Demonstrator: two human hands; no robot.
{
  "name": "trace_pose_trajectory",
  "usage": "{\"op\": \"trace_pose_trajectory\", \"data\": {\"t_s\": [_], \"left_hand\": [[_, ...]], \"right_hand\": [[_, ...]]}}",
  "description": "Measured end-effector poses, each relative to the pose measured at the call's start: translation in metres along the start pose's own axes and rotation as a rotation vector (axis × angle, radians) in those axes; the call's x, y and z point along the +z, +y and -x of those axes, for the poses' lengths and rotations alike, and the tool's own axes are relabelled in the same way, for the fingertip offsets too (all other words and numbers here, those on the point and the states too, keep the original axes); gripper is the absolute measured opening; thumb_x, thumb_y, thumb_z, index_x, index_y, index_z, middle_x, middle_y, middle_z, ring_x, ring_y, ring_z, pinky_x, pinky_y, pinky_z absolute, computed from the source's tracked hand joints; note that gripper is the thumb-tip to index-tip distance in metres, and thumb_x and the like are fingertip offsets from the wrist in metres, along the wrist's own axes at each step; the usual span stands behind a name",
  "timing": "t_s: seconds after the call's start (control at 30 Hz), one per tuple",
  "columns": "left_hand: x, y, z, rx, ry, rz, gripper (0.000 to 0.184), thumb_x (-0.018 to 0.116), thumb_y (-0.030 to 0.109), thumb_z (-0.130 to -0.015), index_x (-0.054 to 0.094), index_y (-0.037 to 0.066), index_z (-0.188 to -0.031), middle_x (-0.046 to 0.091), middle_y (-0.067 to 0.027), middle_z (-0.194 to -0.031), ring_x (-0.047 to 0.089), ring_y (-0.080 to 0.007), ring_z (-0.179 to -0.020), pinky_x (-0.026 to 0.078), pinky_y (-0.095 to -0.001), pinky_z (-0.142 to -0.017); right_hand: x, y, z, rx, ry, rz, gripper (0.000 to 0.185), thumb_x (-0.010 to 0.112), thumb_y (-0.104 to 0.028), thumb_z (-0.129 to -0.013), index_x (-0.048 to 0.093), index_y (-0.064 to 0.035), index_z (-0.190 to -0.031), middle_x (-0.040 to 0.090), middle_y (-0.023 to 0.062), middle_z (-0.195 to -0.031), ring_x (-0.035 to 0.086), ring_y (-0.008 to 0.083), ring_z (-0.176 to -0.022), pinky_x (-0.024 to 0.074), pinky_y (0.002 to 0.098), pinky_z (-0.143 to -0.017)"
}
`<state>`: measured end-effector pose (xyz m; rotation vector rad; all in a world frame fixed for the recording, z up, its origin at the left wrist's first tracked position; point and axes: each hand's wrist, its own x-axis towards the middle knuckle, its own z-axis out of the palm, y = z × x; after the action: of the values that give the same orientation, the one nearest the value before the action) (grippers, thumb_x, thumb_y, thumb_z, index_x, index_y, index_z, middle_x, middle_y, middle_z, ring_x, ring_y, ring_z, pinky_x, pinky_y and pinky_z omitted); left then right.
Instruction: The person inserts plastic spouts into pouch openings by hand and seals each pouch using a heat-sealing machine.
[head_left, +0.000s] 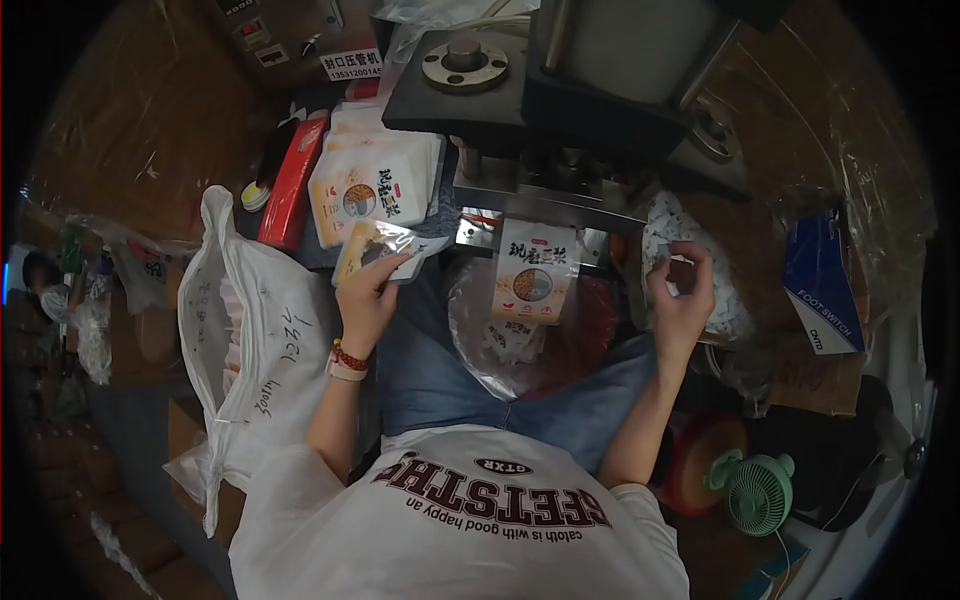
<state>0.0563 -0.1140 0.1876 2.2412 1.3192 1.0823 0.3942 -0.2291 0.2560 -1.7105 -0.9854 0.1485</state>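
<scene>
The left hand [368,298] grasps a pouch [370,246] between thumb and fingers, the pouch jutting past the fingertips, near the stack [365,185]. A second pouch [530,262] hangs at the press [610,112], between both hands. The right hand [687,295] curls beside white bits [728,305]; whether it pinches anything, I cannot tell.

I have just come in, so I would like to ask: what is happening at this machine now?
A person is handling printed pouches at the machine. The left hand holds one pouch, near a stack of similar pouches. Another pouch is at the front of the machine, between the two hands. The right hand is raised with curled fingers near small white pieces; whether it pinches something is hard to tell.
</scene>
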Motion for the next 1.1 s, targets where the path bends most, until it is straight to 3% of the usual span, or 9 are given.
{"op": "trace_pose_trajectory", "data": {"t_s": [0.07, 0.23, 0.37, 0.5, 0.67, 0.87, 0.97, 1.03, 1.1], "left_hand": [[-0.003, 0.016, -0.002, 0.014, 0.002, 0.092, 0.039, 0.061, -0.007, -0.069, 0.07, 0.01, -0.103, 0.071, -0.0078, -0.099, 0.068, -0.0255, -0.09, 0.054, -0.0318, -0.076], [0.0, 0.065, -0.005, 0.341, -0.005, 0.052, 0.039, 0.059, -0.007, -0.063, 0.069, 0.007, -0.098, 0.07, -0.0057, -0.1, 0.067, -0.0244, -0.097, 0.054, -0.0326, -0.08], [-0.005, 0.08, -0.006, 0.385, -0.076, 0.117, 0.041, 0.059, -0.007, -0.063, 0.069, 0.006, -0.101, 0.07, -0.0064, -0.101, 0.067, -0.0253, -0.096, 0.054, -0.0329, -0.08], [0.011, 0.08, -0.006, 0.264, -0.289, 0.44, 0.041, 0.058, -0.007, -0.066, 0.069, 0.004, -0.103, 0.07, -0.009, -0.101, 0.068, -0.0253, -0.092, 0.055, -0.0325, -0.077], [0.04, 0.075, 0.005, 0.04, -0.26, 0.581, 0.039, 0.056, -0.007, -0.068, 0.069, 0.003, -0.103, 0.07, -0.0113, -0.101, 0.069, -0.0247, -0.09, 0.055, -0.0318, -0.072], [0.028, 0.093, -0.007, 0.338, -0.196, 0.337, 0.037, 0.056, -0.006, -0.067, 0.071, 0.004, -0.1, 0.07, -0.0116, -0.099, 0.069, -0.0269, -0.087, 0.055, -0.0312, -0.071], [0.035, 0.094, -0.001, 0.222, -0.276, 0.565, 0.024, 0.061, -0.001, -0.076, 0.071, 0.003, -0.097, 0.071, -0.0105, -0.093, 0.07, -0.0196, -0.08, 0.054, -0.0284, -0.068], [0.056, 0.083, 0.008, -0.325, -0.585, 0.773, 0.015, 0.065, 0.01, -0.087, 0.07, -0.001, -0.095, 0.072, -0.0086, -0.085, 0.068, -0.011, -0.074, 0.052, -0.0244, -0.063], [0.076, 0.088, 0.006, -0.445, -0.528, 0.904, 0.019, 0.066, 0.015, -0.089, 0.069, -0.003, -0.091, 0.071, -0.008, -0.082, 0.066, -0.0088, -0.073, 0.05, -0.0229, -0.06]], "right_hand": [[0.012, -0.026, 0.019, -0.047, -0.155, -0.437, 0.026, 0.065, 0.003, -0.08, 0.057, -0.0023, -0.105, 0.064, 0.0077, -0.086, 0.061, 0.0102, -0.072, 0.0476, 0.0243, -0.065], [0.051, -0.051, 0.048, -0.583, -0.446, -0.177, 0.03, 0.069, 0.005, -0.078, 0.061, -0.0007, -0.106, 0.065, 0.009, -0.096, 0.061, 0.0171, -0.079, 0.0495, 0.0278, -0.065], [0.036, -0.063, 0.048, -0.582, -0.576, -0.297, 0.032, 0.069, 0.003, -0.076, 0.061, 0.0012, -0.107, 0.064, 0.0132, -0.098, 0.061, 0.0284, -0.084, 0.0501, 0.0344, -0.075], [0.03, -0.053, 0.045, -0.419, -0.606, -0.441, 0.035, 0.07, 0.002, -0.076, 0.06, 0.0009, -0.11, 0.065, 0.0124, -0.099, 0.061, 0.0284, -0.085, 0.0498, 0.0344, -0.075], [0.013, -0.046, 0.04, -0.57, -0.352, -0.146, 0.034, 0.069, 0.003, -0.077, 0.061, 0.0004, -0.109, 0.066, 0.0115, -0.098, 0.061, 0.027, -0.087, 0.0499, 0.0344, -0.075], [0.017, -0.045, 0.039, -0.603, -0.572, -0.168, 0.034, 0.069, 0.0, -0.078, 0.06, -0.0006, -0.111, 0.066, 0.0114, -0.1, 0.062, 0.0269, -0.087, 0.0493, 0.0348, -0.077], [0.024, -0.043, 0.039, -0.498, -0.487, -0.276, 0.034, 0.069, -0.004, -0.08, 0.06, -0.0004, -0.112, 0.066, 0.0112, -0.099, 0.063, 0.0264, -0.086, 0.0499, 0.0341, -0.077], [0.032, -0.031, 0.039, -0.423, -0.421, -0.201, 0.033, 0.069, -0.005, -0.082, 0.06, -0.0007, -0.112, 0.066, 0.0118, -0.098, 0.063, 0.0264, -0.085, 0.0499, 0.0338, -0.077], [0.03, -0.029, 0.034, -0.354, -0.356, -0.125, 0.031, 0.069, -0.007, -0.083, 0.06, -0.001, -0.113, 0.066, 0.0124, -0.098, 0.064, 0.0264, -0.085, 0.05, 0.0334, -0.077]]}}
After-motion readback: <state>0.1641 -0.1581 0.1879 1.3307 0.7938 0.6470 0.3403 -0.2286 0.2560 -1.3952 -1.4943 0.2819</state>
